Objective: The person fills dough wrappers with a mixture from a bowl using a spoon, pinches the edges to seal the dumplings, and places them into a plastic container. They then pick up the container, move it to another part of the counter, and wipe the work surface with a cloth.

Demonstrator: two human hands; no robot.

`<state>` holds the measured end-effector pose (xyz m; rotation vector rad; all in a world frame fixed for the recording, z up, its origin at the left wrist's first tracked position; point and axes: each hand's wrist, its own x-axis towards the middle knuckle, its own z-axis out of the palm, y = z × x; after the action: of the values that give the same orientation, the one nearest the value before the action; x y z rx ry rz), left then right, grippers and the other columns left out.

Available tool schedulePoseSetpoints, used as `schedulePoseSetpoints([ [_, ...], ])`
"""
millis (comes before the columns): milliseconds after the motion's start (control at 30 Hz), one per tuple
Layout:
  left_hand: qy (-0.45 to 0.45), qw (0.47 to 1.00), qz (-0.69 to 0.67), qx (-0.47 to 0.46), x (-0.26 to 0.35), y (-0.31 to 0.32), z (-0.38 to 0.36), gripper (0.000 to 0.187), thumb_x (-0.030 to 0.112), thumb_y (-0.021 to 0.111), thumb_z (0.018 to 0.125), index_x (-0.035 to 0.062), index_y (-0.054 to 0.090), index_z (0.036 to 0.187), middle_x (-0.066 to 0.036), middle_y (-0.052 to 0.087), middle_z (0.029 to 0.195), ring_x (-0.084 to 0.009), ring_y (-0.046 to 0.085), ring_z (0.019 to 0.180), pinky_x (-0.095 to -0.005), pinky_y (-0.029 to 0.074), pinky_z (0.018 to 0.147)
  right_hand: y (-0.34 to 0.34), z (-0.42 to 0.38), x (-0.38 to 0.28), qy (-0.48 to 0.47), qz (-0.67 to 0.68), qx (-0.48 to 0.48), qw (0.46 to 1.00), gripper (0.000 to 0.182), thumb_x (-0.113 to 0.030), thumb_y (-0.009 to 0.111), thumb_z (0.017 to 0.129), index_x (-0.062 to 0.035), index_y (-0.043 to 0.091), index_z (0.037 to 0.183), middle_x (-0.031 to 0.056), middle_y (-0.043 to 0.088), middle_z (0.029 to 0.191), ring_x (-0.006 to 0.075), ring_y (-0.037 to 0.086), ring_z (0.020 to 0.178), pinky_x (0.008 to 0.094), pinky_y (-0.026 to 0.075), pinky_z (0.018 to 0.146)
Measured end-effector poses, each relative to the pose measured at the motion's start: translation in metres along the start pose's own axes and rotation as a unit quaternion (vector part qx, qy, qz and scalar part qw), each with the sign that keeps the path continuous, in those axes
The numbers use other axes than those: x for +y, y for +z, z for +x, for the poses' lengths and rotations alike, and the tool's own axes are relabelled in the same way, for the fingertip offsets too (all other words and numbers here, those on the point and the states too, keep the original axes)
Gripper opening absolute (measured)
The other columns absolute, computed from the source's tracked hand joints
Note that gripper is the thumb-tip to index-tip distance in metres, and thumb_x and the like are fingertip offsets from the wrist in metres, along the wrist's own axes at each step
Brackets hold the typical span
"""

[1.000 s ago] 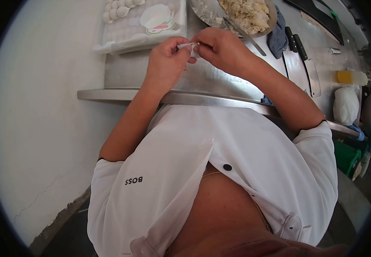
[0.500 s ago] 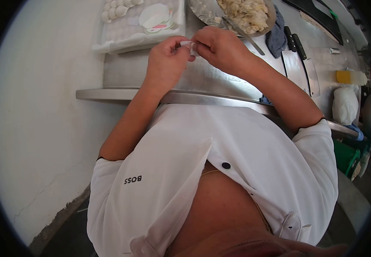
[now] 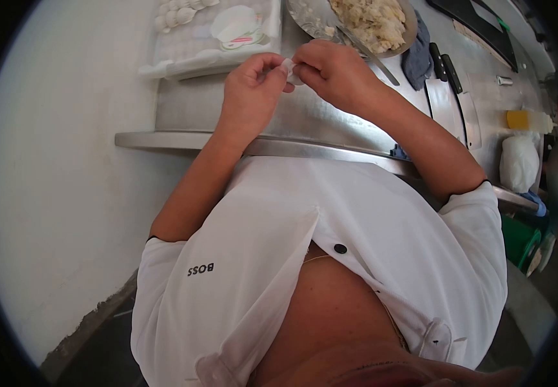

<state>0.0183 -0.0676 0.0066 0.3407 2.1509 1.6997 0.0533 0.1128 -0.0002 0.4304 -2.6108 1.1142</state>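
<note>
Between both hands, just above the steel table, is a small white dumpling (image 3: 293,72) of thin, pale wrapper, mostly covered by fingers. My left hand (image 3: 256,87) pinches its left side with thumb and fingertips. From the right, my right hand (image 3: 333,71) closes on its other side, knuckles up. Beyond the right hand a metal bowl (image 3: 304,16) holds a lumpy pale filling (image 3: 375,22). A flat metal spatula (image 3: 375,59) leans over the bowl's rim. Left of the bowl, a white plastic-lined tray (image 3: 208,66) carries rows of small white dumplings (image 3: 174,16).
A white round item with a green mark (image 3: 235,26) lies on the tray. A blue-grey cloth (image 3: 417,55) and two black-handled cleavers (image 3: 443,103) lie right of the bowl. Farther right are a yellow-filled bottle (image 3: 520,120) and a white bag (image 3: 519,161). A wall (image 3: 66,161) stands left.
The dumpling is turned slightly between the fingertips, and a little more of it shows. Both hands stay in nearly the same place.
</note>
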Motion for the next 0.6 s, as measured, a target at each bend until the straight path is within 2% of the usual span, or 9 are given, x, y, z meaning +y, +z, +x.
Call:
schedulePoseSetpoints([
  [67, 0.005, 1.0, -0.022, 0.011, -0.001, -0.004, 0.0, 0.023, 0.016, 0.055, 0.097, -0.0021, 0.061, 0.111, -0.006, 0.066, 0.093, -0.0158, 0.069, 0.078, -0.0243, 0.048, 0.059, -0.002, 0.001, -0.003, 0.012, 0.03, -0.003, 0.999, 0.014, -0.014, 0.06, 0.086, -0.001, 0.065, 0.092, 0.0155, 0.062, 0.082, 0.0341, 0.061, 0.075, 0.0419, 0.049, 0.067],
  [133, -0.114, 0.972, -0.199, -0.049, 0.005, -0.009, 0.001, 0.03, 0.023, 0.05, 0.1, -0.0019, 0.058, 0.115, -0.009, 0.065, 0.099, -0.0205, 0.069, 0.083, -0.0278, 0.049, 0.061, -0.006, 0.003, -0.007, 0.066, 0.133, -0.012, 0.989, 0.017, -0.015, 0.061, 0.086, 0.0002, 0.065, 0.093, 0.015, 0.061, 0.08, 0.03, 0.059, 0.071, 0.0384, 0.047, 0.067],
  [167, -0.11, 0.973, -0.199, -0.046, 0.004, -0.011, 0.002, 0.03, 0.023, 0.05, 0.1, -0.0019, 0.058, 0.115, -0.009, 0.065, 0.099, -0.0205, 0.069, 0.083, -0.0278, 0.049, 0.061, -0.007, 0.003, -0.008, 0.062, 0.132, -0.014, 0.989, 0.017, -0.015, 0.061, 0.086, 0.0002, 0.065, 0.093, 0.015, 0.061, 0.08, 0.03, 0.059, 0.071, 0.0384, 0.047, 0.067],
  [233, -0.179, 0.893, -0.37, -0.184, -0.004, -0.014, 0.004, 0.035, 0.028, 0.044, 0.102, -0.0017, 0.057, 0.116, -0.012, 0.065, 0.105, -0.0234, 0.068, 0.09, -0.0305, 0.049, 0.065, -0.007, 0.003, -0.009, 0.106, 0.176, -0.039, 0.978, 0.018, -0.016, 0.061, 0.087, 0.0009, 0.065, 0.093, 0.0152, 0.062, 0.079, 0.0263, 0.059, 0.071, 0.0365, 0.047, 0.067],
  [367, -0.173, 0.886, -0.394, -0.172, -0.012, -0.014, 0.006, 0.036, 0.028, 0.041, 0.103, -0.0015, 0.057, 0.115, -0.013, 0.065, 0.105, -0.0223, 0.066, 0.091, -0.0316, 0.05, 0.069, -0.006, 0.004, -0.003, 0.068, 0.172, -0.033, 0.982, 0.02, -0.017, 0.06, 0.088, 0.0012, 0.066, 0.095, 0.0121, 0.064, 0.078, 0.0206, 0.06, 0.072, 0.0344, 0.047, 0.065],
  [433, -0.165, 0.9, -0.371, -0.159, -0.012, -0.013, 0.005, 0.033, 0.026, 0.042, 0.103, -0.001, 0.057, 0.115, -0.012, 0.064, 0.103, -0.0216, 0.065, 0.086, -0.0312, 0.049, 0.069, -0.011, 0.005, -0.002, 0.189, 0.294, -0.099, 0.932, 0.022, -0.018, 0.06, 0.09, 0.0016, 0.067, 0.096, 0.0068, 0.065, 0.078, 0.0144, 0.06, 0.072, 0.031, 0.047, 0.064],
  [533, -0.146, 0.903, -0.373, -0.158, -0.013, -0.017, 0.003, 0.031, 0.025, 0.043, 0.103, -0.0004, 0.057, 0.114, -0.011, 0.064, 0.102, -0.0205, 0.064, 0.084, -0.0314, 0.049, 0.07, -0.014, 0.005, -0.004, 0.19, 0.31, -0.115, 0.925, 0.024, -0.02, 0.06, 0.092, 0.0013, 0.069, 0.099, 0.0035, 0.064, 0.078, 0.0107, 0.059, 0.072, 0.0272, 0.046, 0.065],
  [600, -0.15, 0.905, -0.363, -0.163, -0.011, -0.018, 0.0, 0.03, 0.024, 0.043, 0.103, -0.0001, 0.058, 0.114, -0.01, 0.063, 0.102, -0.02, 0.064, 0.084, -0.0312, 0.049, 0.069, -0.008, 0.004, -0.001, 0.177, 0.289, -0.126, 0.932, 0.026, -0.022, 0.059, 0.093, 0.001, 0.069, 0.102, 0.0046, 0.065, 0.079, 0.0107, 0.059, 0.072, 0.0268, 0.047, 0.066],
])
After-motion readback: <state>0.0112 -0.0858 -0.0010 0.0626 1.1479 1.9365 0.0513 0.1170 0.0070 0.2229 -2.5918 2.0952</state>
